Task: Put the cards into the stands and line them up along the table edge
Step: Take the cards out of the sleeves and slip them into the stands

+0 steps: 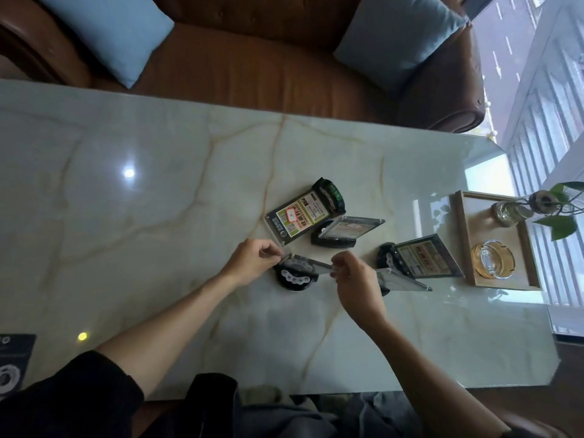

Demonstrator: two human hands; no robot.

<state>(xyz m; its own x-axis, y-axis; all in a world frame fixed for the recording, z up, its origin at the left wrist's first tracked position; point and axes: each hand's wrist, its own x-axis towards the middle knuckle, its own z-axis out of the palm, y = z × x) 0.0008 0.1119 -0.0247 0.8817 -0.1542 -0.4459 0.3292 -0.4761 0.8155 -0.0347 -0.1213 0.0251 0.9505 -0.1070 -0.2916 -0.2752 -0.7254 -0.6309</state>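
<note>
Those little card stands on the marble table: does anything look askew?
Yes. The black-based card stands sit scattered mid-table, facing different ways, not lined along the marble table edge. Both hands, left and right, hold one card.

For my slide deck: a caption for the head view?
Both hands seat a card in its stand.

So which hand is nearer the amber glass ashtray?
Right. The right hand is closer to the ashtray in the wooden tray; the left hand sits farther away, beyond the right.
</note>
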